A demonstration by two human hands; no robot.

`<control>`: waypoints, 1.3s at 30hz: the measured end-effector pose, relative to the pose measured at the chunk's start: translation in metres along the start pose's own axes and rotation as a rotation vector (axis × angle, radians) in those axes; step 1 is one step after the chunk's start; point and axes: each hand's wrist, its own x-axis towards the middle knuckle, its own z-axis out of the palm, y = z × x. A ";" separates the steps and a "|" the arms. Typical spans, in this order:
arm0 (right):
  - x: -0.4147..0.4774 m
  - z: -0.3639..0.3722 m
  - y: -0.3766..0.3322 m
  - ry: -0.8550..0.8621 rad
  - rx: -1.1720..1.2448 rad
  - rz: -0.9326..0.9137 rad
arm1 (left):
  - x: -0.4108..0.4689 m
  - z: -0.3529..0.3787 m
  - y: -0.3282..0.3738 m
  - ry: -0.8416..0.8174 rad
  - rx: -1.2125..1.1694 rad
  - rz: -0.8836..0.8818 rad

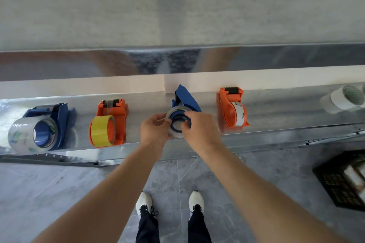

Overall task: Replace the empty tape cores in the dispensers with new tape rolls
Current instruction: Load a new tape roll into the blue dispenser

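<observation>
Tabletop [276,112] of shiny metal runs along a pale wall; black crate [341,179] sits on the floor at right; four dispensers stand in a row: left blue dispenser [59,116] carrying a clear roll, orange dispenser [116,110] with a yellow roll, middle blue dispenser [186,96], right orange dispenser [227,104] with a thin white ring; left hand [154,128] and right hand [199,126] both grip the clear tape roll [173,134], which sits around the middle dispenser's blue hub.

Both bare arms stretch forward; left hand [156,126] and right hand [199,127] grip the tape roll [176,134] from opposite sides.
</observation>
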 end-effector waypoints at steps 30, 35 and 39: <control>-0.013 0.004 0.014 0.130 0.269 0.144 | -0.008 -0.002 0.001 0.066 -0.045 -0.087; -0.015 0.008 0.019 0.144 0.405 0.170 | -0.010 0.000 0.010 0.024 -0.155 -0.139; -0.014 0.022 0.026 0.091 0.415 0.199 | -0.017 -0.002 0.020 -0.100 -0.247 -0.209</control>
